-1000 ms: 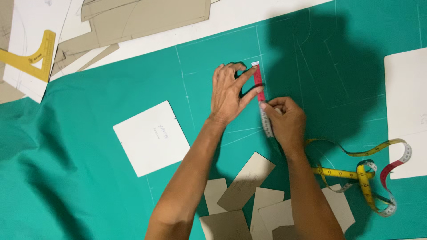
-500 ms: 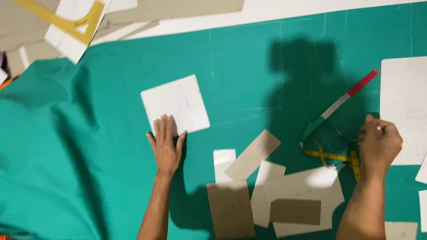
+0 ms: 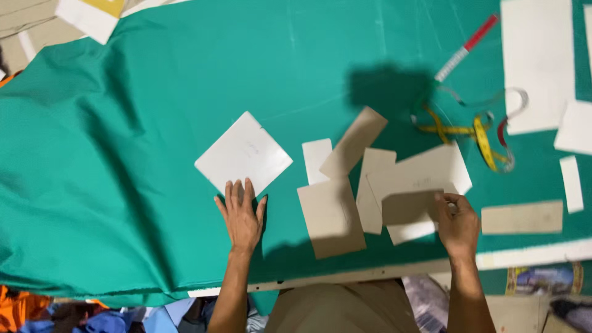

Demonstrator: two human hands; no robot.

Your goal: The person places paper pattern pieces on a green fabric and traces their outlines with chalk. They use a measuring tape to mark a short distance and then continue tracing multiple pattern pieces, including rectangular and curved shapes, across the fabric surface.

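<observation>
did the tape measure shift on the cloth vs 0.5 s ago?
Cannot tell. The tape measure sits higher right in view, but the camera moved; against the large white sheet beside it, its place looks about unchanged.

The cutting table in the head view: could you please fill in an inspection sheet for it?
Surface: green fabric, wrinkled at left.
Job's things: white square card; overlapping tan and white card pieces.
Clutter: measuring tape, coiled; paper sheets at right.
Hands: left hand flat on the fabric, fingertips at the square card; right hand grips the edge of a card piece.
Cables: nothing seen.
Surroundings: orange and blue cloth below the table edge.
</observation>
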